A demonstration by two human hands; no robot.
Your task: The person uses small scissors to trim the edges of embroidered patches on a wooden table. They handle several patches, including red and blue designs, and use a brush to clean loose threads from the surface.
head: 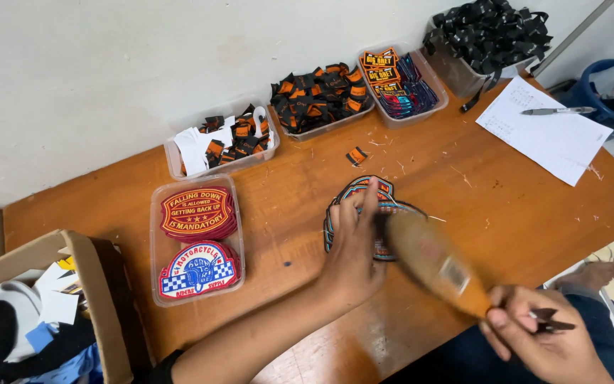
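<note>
My left hand (353,245) lies flat, fingers spread, on an embroidered patch (374,203) mid-worktop (477,206) — my right hand (541,341) is clamped on a wooden brush (435,263) (blurred) and small snips (552,320), just beside the patch.

The scene is evenly and fairly brightly lit by soft indoor light that seems to come from above, with warm colour on the wooden table (463,213) and a pale, flat cast on the wall (108,71). Shadows are faint and soft, the deepest lying inside the cardboard box (94,284) at the lower left. A dull sheen shows on the tabletop near the bottom edge. Most of the frame is sharp, but the brown object (435,263) held in the right hand (541,334) is smeared by motion blur. Straight edges bow slightly toward the corners, a wide-angle effect
</note>
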